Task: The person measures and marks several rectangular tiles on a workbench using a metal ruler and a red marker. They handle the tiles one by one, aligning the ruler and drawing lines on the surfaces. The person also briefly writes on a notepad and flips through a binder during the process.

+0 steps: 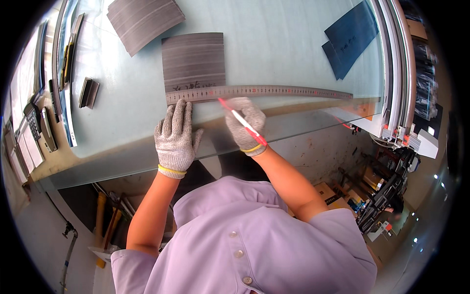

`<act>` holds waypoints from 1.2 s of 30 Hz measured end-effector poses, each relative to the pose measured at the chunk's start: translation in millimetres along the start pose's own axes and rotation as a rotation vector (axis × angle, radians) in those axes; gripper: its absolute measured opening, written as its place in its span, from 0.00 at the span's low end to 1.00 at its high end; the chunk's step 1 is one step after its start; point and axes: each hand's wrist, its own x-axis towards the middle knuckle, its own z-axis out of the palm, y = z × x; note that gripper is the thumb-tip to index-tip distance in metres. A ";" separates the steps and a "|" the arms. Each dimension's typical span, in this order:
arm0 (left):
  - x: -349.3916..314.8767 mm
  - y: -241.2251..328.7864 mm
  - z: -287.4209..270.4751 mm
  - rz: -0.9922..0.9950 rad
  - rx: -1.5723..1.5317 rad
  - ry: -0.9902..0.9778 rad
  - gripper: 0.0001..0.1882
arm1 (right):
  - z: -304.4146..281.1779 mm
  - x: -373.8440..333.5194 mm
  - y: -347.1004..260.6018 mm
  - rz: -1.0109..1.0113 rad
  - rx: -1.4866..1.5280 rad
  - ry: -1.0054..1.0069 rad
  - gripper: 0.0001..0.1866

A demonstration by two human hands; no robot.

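A long steel ruler (274, 90) lies across the lower part of a grey streaked sheet (193, 56), which bears some dark handwriting just above it. My left hand (175, 137), in a grey knit glove with a yellow cuff, is spread out, its fingertips touching the ruler's lower edge near its left end. In my gloved right hand (246, 125) is a red and white pen (241, 120), tilted, with its tip close to the ruler and the sheet's lower right corner. The right hand is slightly blurred.
Another grey sheet stack (146, 22) lies at the upper left, dark blue sheets (351, 39) at the upper right. A small dark metal profile piece (88, 93), a utility knife (68, 56) and a calculator (34, 118) are on the left. The glass tabletop's front edge (293, 131) runs before me.
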 end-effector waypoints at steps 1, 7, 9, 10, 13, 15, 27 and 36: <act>0.0 -0.1 0.0 -0.001 0.000 -0.002 0.39 | 4.6 3.1 -0.1 -0.063 -0.022 -0.024 0.11; 0.8 -0.5 0.3 -0.001 -0.023 -0.002 0.39 | 22.7 20.9 0.1 -0.243 -0.069 -0.107 0.11; 0.8 -0.8 0.4 0.001 -0.028 0.002 0.39 | 24.4 22.3 1.6 -0.249 -0.064 -0.134 0.11; 0.7 -1.0 0.4 0.000 -0.031 0.004 0.39 | 24.6 22.9 1.3 -0.248 -0.063 -0.143 0.11; 1.5 -0.8 -0.4 0.002 -0.037 0.011 0.39 | 25.3 22.9 1.2 -0.246 -0.076 -0.152 0.11; 1.1 -0.4 -0.7 -0.002 -0.039 0.004 0.39 | 25.9 22.5 2.0 -0.237 -0.067 -0.159 0.11; 1.2 -1.3 0.7 0.001 -0.035 0.008 0.39 | 26.8 24.2 4.1 -0.281 -0.100 -0.217 0.09; 0.7 -1.2 0.5 -0.002 -0.034 0.004 0.40 | 28.0 25.7 1.0 -0.271 -0.094 -0.199 0.09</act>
